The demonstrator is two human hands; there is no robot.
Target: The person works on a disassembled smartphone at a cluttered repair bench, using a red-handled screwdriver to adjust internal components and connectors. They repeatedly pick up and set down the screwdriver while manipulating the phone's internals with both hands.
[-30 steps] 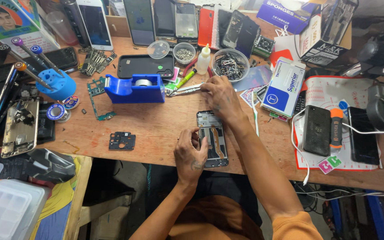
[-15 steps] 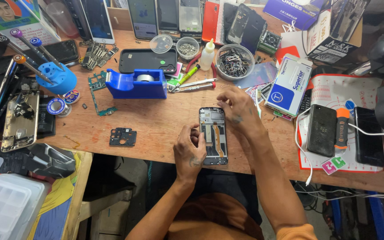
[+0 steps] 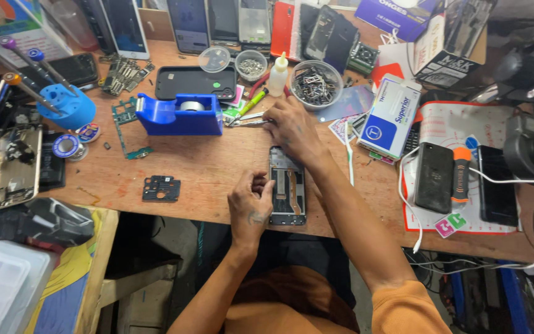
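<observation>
- Here, in the head view, an opened phone (image 3: 288, 193) lies flat on the wooden worktop (image 3: 205, 167) with its back cover off, so the inner boards and a flex strip show.
- The left hand (image 3: 250, 207) rests at the phone's left edge, its fingers (image 3: 259, 184) curled inward and touching the frame about midway along; I cannot tell whether they pinch anything small.
- The right hand (image 3: 292, 127) lies beyond the phone's far end, palm down, fingers stretched toward the metal tweezers (image 3: 246, 120), whose handles lie right at the fingertips. Whether the fingers have closed on them cannot be told.
- Judged from how things lie, the work is in its middle: the phone is stripped open, nothing is refitted, and the tool is only being reached for.
- Left of the right fingers stands a blue tape dispenser (image 3: 180, 115); past them sit a small white bottle (image 3: 278, 75) and a clear bowl of small metal parts (image 3: 315, 83).
- Well left of the left fingers a black plastic part (image 3: 161, 188) lies alone, and farther off a bare green circuit board (image 3: 125, 127) and a blue stand of screwdrivers (image 3: 63, 105).
- Right of both hands lie a blue-and-white box (image 3: 390, 117) and two dark phones on a red-edged mat (image 3: 465, 179).
</observation>
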